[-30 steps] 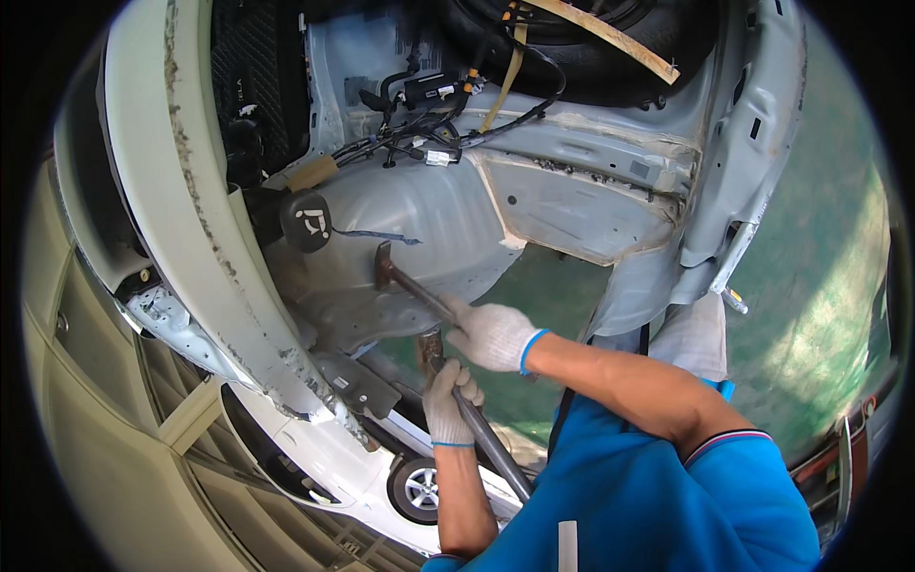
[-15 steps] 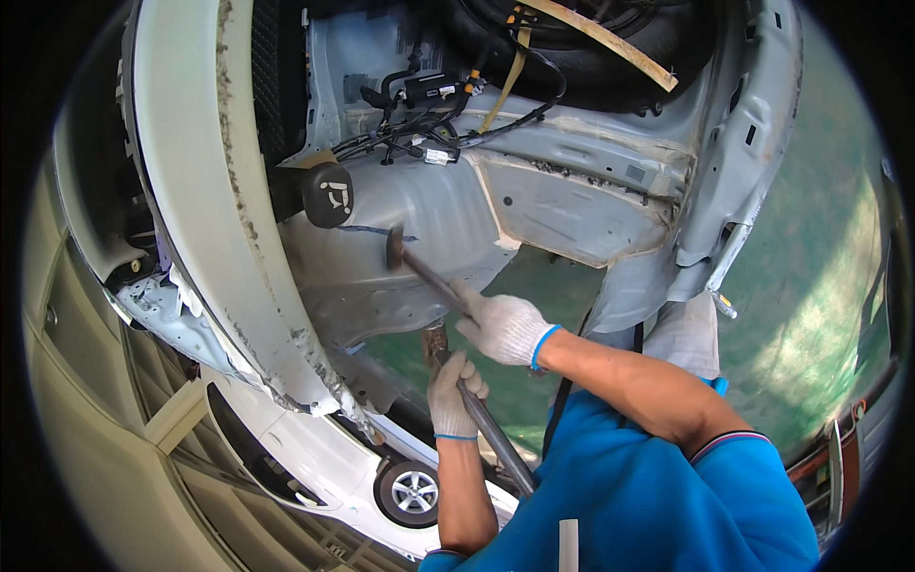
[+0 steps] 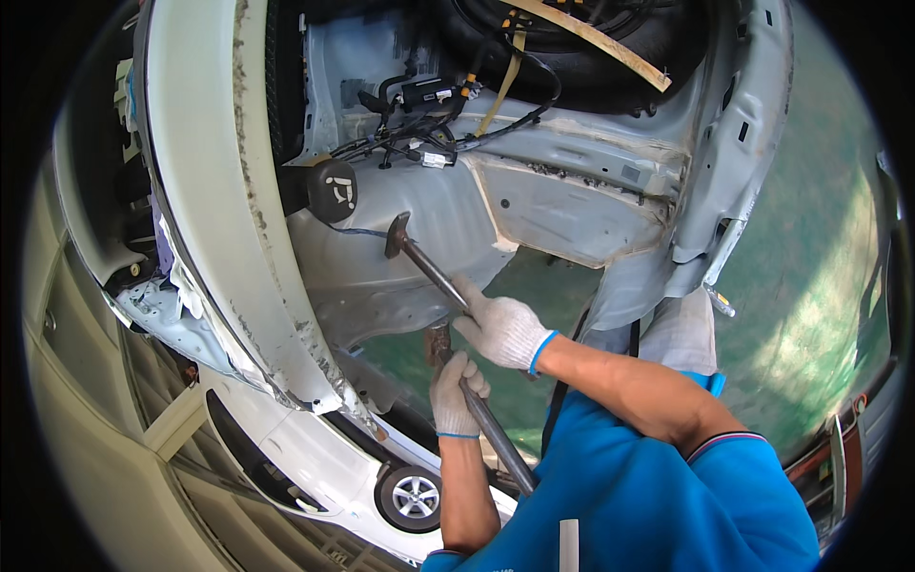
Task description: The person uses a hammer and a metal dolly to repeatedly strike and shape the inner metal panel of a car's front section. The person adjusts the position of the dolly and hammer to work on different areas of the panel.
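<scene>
My right hand [image 3: 510,331], in a white knit glove with a blue cuff, is closed round the handle of a hammer [image 3: 434,274]. The hammer's head is over the curved grey sheet-metal panel [image 3: 443,210] of a car body, near a dark line on it; whether it touches cannot be made out. Lower and to the left, my left hand [image 3: 456,396], gloved alike, grips a thick metal bar [image 3: 500,443] just below its rusty end. That end is at the panel's lower edge, and the bar slants down toward my blue shirt.
Black wiring [image 3: 438,133] and a black rounded part [image 3: 333,190] lie beside the panel. A pale body pillar [image 3: 205,191] runs along the left. A wooden strip [image 3: 596,43] crosses the dark well at the top. A white car [image 3: 305,448] stands at lower left.
The hammer head, blurred before, is now sharp and has risen slightly from its earlier place. My left hand and the bar are almost unmoved. The view has shifted a little.
</scene>
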A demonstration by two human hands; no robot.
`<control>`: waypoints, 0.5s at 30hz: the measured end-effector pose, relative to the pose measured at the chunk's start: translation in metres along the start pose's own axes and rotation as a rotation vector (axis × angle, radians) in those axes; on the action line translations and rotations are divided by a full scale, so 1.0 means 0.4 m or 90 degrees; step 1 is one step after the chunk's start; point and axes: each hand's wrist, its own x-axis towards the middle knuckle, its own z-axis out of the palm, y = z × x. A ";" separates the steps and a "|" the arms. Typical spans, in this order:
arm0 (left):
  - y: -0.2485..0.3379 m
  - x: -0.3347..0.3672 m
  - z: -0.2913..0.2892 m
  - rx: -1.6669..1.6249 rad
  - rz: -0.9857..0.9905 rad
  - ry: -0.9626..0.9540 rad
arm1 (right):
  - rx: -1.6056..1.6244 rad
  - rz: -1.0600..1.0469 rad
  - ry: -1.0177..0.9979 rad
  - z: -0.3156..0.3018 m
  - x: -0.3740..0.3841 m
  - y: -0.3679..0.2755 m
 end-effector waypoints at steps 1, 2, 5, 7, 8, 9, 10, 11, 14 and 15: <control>-0.001 0.000 0.001 -0.005 -0.002 -0.004 | -0.025 -0.003 -0.025 -0.003 -0.003 0.001; -0.002 0.001 0.004 0.005 -0.006 0.005 | -0.033 -0.002 -0.094 -0.007 -0.003 0.003; -0.003 0.005 0.012 0.023 -0.011 0.013 | -0.023 0.003 0.005 -0.016 -0.013 0.010; -0.006 0.006 0.015 0.015 -0.016 0.010 | 0.015 0.017 0.037 -0.018 -0.021 0.016; -0.007 0.007 0.016 0.021 -0.012 0.012 | -0.018 0.020 0.024 -0.017 -0.024 0.018; -0.008 0.008 0.016 0.030 -0.010 0.015 | -0.037 0.011 0.003 -0.018 -0.026 0.021; -0.009 0.010 0.016 0.042 -0.011 0.019 | -0.054 0.027 -0.048 -0.017 -0.029 0.021; -0.010 0.010 0.016 0.034 -0.011 0.006 | -0.083 0.017 -0.004 -0.018 -0.029 0.023; -0.013 0.012 0.013 0.009 -0.013 -0.009 | -0.010 0.031 0.021 -0.016 -0.031 0.020; -0.015 0.012 0.012 0.003 -0.008 -0.008 | 0.008 0.033 -0.021 -0.017 -0.030 0.019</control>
